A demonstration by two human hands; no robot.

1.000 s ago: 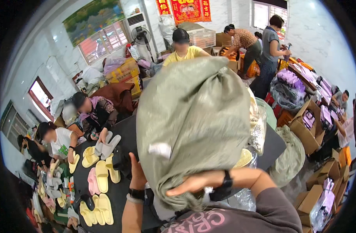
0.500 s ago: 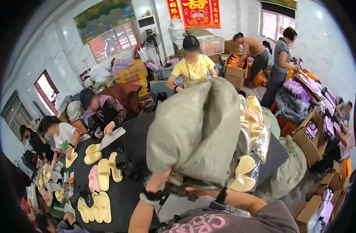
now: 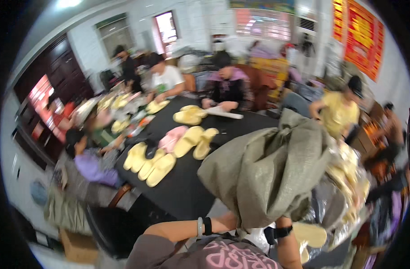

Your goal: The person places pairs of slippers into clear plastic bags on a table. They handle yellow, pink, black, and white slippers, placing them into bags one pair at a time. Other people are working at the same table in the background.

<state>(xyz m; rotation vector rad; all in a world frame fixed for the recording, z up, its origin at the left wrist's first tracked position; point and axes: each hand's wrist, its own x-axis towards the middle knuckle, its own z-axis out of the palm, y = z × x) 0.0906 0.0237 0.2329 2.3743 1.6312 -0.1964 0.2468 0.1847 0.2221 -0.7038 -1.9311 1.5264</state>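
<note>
A large grey-green woven sack point(image 3: 267, 166), bunched and creased, is held up in front of me over the near side of the black table point(image 3: 187, 193). My left hand point(image 3: 230, 219) grips its lower left edge, the fingers hidden in the folds. Under the sack's lower right part, my right hand point(image 3: 283, 222) is closed on it, mostly covered by the cloth. Beside my right wrist lies a pale yellow slipper point(image 3: 311, 235). Clear plastic bags of yellow slippers point(image 3: 348, 172) lie to the right of the sack.
Yellow slippers point(image 3: 161, 169) and a pink pair point(image 3: 172, 136) lie on the table's left part. Across the table work a person in yellow point(image 3: 337, 112) and one in black and purple point(image 3: 225, 87). A black chair point(image 3: 113, 228) and cardboard box point(image 3: 79, 246) are at lower left.
My view has swung to the left, so the room has shifted rightward and the picture is blurred. The sack stays in both hands, its bulk now narrower and leaning differently.
</note>
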